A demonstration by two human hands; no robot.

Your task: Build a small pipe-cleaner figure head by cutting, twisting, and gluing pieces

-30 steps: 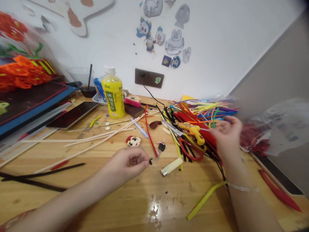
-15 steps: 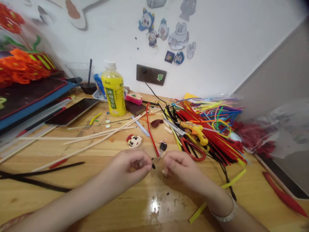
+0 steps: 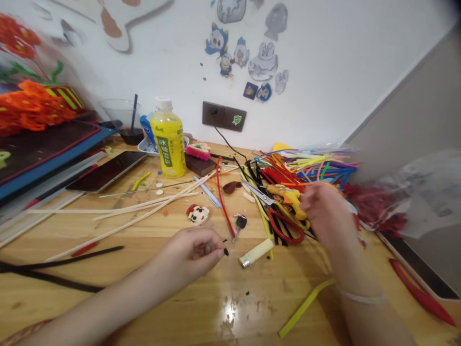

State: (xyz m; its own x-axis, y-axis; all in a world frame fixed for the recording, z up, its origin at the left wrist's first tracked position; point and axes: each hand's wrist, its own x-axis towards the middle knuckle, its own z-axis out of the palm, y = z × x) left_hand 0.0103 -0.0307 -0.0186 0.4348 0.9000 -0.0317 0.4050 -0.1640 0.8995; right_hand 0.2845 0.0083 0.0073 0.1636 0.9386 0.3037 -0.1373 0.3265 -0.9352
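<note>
One small black piece (image 3: 226, 252) sits pinched between thumb and fingers of the left hand (image 3: 201, 251), over the middle of the table (image 3: 180, 312); that grip is narrow; a cream lighter (image 3: 257, 252) lies just to the right, and a black-headed key (image 3: 241, 221) lies near it, a little closer to the table's far edge; a red stem (image 3: 224, 199) runs from beside the key toward that edge, with a small doll head (image 3: 198, 215) to its left; the right hand (image 3: 322, 206) is over the table's right half, fingers curled beside a yellow glue gun (image 3: 290, 197); they are blurred, and I cannot tell whether they hold anything; red-handled scissors (image 3: 297, 239) lie next to the glue gun; a heap of coloured stems (image 3: 324, 162) spreads toward the far right corner; pale sticks (image 3: 135, 224) cross the left half; a yellow bottle (image 3: 168, 144) stands upright near the far edge, a dark tablet (image 3: 108, 172) lying left of it.
</note>
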